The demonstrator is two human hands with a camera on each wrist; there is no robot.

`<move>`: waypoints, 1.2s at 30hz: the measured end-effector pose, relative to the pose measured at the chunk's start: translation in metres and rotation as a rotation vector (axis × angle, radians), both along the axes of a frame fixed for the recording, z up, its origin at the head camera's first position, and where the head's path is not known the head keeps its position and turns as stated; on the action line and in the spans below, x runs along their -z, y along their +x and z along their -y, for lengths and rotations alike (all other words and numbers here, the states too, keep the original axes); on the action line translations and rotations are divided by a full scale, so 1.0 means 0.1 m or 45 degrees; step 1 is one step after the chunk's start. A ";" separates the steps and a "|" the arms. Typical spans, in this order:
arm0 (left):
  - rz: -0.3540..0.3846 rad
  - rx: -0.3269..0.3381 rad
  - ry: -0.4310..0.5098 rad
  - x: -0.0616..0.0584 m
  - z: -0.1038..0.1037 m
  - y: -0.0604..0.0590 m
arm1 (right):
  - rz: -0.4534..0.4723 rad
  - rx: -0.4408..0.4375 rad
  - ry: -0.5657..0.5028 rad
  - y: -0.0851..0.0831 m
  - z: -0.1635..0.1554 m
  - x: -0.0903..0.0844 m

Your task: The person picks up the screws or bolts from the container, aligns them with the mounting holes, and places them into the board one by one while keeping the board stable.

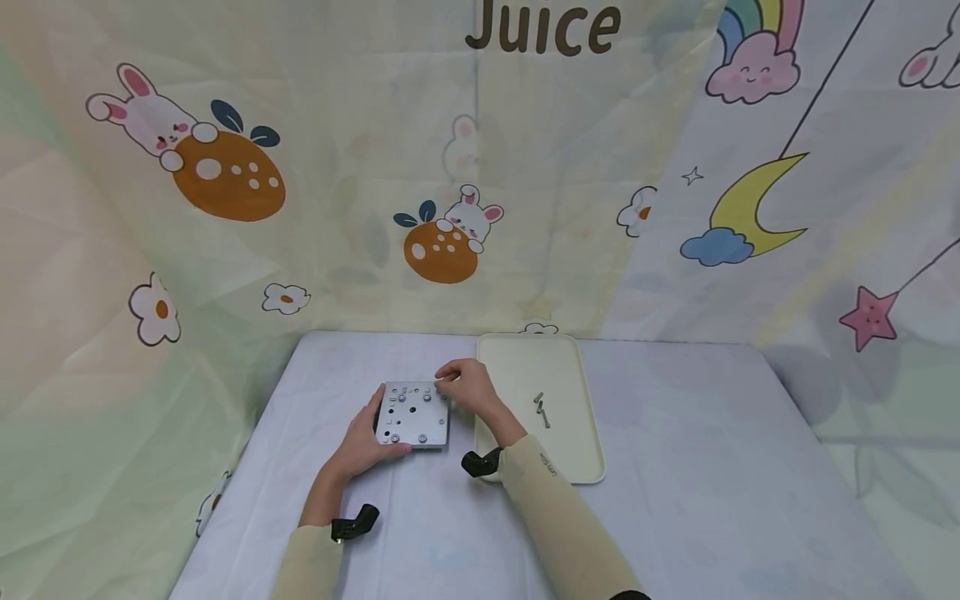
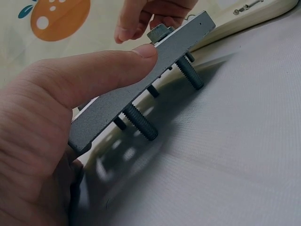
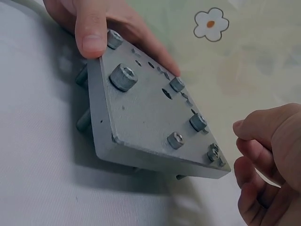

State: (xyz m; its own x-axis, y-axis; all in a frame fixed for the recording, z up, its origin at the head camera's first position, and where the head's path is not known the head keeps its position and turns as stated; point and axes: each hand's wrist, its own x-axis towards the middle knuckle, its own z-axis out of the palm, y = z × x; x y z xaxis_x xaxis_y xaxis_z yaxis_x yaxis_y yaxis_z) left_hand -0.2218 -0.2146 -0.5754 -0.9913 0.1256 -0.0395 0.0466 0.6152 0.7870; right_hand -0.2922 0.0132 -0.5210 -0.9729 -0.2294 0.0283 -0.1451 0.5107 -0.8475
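Your left hand (image 1: pixel 365 442) blocks the near-left corner of the metal plate (image 1: pixel 412 414); your right hand (image 1: pixel 468 385) hovers at its far-right corner. The plate is tilted, its bolts (image 2: pixel 141 121) propping a narrow gap above the desk (image 1: pixel 712 467). The tray (image 1: pixel 577 467) lies just right, with loose screws (image 1: pixel 542 408) inside. Open desk surface lies right of the tray and near you; fabric walls close the far side.

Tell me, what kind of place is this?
Probably a small staged work table, not a real workshop. Cartoon cloth with bunnies hangs behind a covered table. On it, the left hand holds a metal plate with bolts, beside a tray of spare screws.
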 end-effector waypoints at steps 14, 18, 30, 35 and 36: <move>-0.039 0.027 0.003 0.03 0.01 -0.01 | -0.085 0.057 -0.018 0.29 -0.40 0.10; -0.042 0.032 0.001 0.04 0.02 -0.03 | -0.142 0.100 -0.010 0.39 -0.60 0.14; -0.049 0.045 -0.012 0.06 0.02 -0.03 | -0.143 0.327 -0.116 0.72 -1.11 0.22; -0.062 0.053 -0.008 0.06 0.02 -0.02 | -0.126 0.441 -0.122 0.82 -1.28 0.32; -0.061 0.055 -0.009 0.06 0.01 -0.02 | -0.124 0.466 -0.115 0.84 -1.31 0.34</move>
